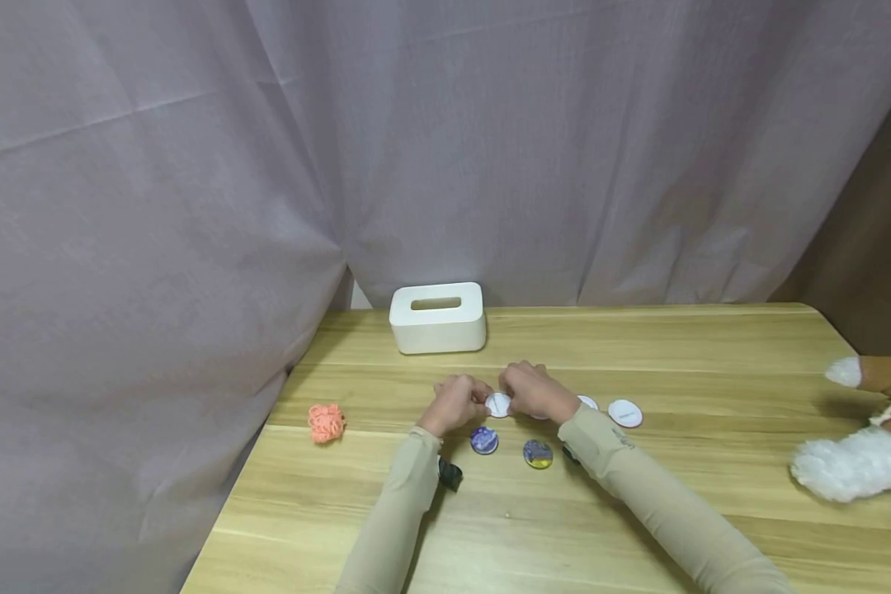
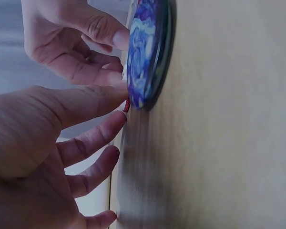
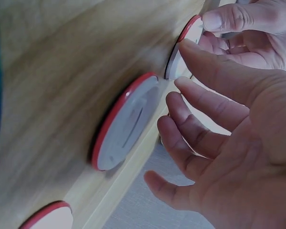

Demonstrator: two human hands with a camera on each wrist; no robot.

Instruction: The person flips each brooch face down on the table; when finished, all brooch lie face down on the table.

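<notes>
A round disc with a white face and a red rim (image 1: 498, 405) is between the two hands over the table. My left hand (image 1: 456, 402) pinches its left edge with thumb and forefinger, the other fingers loosely bent. From the other side my right hand (image 1: 535, 392) pinches the same disc; its thumb (image 3: 214, 69) shows at the edge in the right wrist view. Nearer to me lie a blue-and-purple painted disc (image 1: 484, 440) and a grey-and-yellow one (image 1: 538, 454). White-faced discs (image 1: 625, 413) lie to the right, some partly hidden by the right hand.
Behind the hands stands a white tissue box (image 1: 438, 334). A coral-coloured bundle of cord (image 1: 327, 423) lies at the left of the wooden table (image 1: 505, 544). A fluffy white-and-brown plush toy (image 1: 854, 466) is at the right edge. A grey curtain (image 1: 490, 165) hangs behind.
</notes>
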